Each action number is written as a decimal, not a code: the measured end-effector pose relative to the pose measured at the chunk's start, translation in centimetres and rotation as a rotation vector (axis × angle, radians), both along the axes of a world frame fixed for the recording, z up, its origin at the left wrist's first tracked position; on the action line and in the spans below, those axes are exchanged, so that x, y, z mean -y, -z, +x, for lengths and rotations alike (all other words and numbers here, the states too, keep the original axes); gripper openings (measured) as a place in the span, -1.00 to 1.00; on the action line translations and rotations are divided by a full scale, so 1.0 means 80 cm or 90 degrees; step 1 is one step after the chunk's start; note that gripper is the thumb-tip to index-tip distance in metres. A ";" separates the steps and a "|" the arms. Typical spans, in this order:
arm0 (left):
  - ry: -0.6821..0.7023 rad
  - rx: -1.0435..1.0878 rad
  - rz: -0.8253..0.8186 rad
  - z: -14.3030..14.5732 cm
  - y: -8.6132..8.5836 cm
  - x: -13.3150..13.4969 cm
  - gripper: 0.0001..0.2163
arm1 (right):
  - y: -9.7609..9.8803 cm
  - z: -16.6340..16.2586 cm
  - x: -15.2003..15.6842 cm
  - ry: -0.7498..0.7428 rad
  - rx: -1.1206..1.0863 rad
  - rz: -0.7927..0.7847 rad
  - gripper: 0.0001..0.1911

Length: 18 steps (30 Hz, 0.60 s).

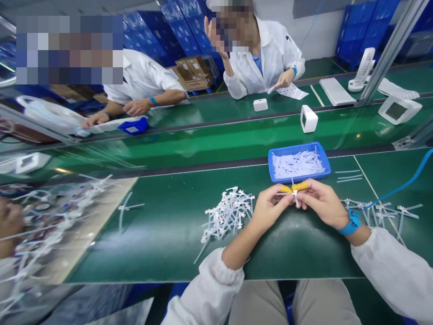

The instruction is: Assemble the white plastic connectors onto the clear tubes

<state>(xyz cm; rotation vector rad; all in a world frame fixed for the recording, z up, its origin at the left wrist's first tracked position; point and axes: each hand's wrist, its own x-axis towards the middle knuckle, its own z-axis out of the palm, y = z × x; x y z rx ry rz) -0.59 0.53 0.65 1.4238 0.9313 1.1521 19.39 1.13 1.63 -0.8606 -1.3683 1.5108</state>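
My left hand [270, 205] and my right hand [320, 202] meet over the green bench. Both are closed, pinching a small white fitting [295, 193] with thin translucent tube-like strips sticking out of it. A yellow finger cover sits on a fingertip of each hand. Just beyond them stands a blue tray [270, 169] full of short translucent strips [297, 164]. Beside my left hand lies a pile of white fittings joined to strips [230, 212]. More of these joined pieces [380, 210] are spread right of my right hand, whose wrist wears a blue strap [352, 223].
Several loose strips [348, 176] lie right of the tray. One joined piece [126, 207] rests near a cluttered board [111, 203] at left, where another person's hand [10, 221] works. A conveyor [203, 144] carries a white device [309, 119]. Two co-workers sit across it.
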 end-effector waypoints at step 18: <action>-0.032 -0.224 0.314 -0.013 -0.014 0.003 -0.79 | -0.007 0.007 0.004 -0.003 0.108 0.034 -0.59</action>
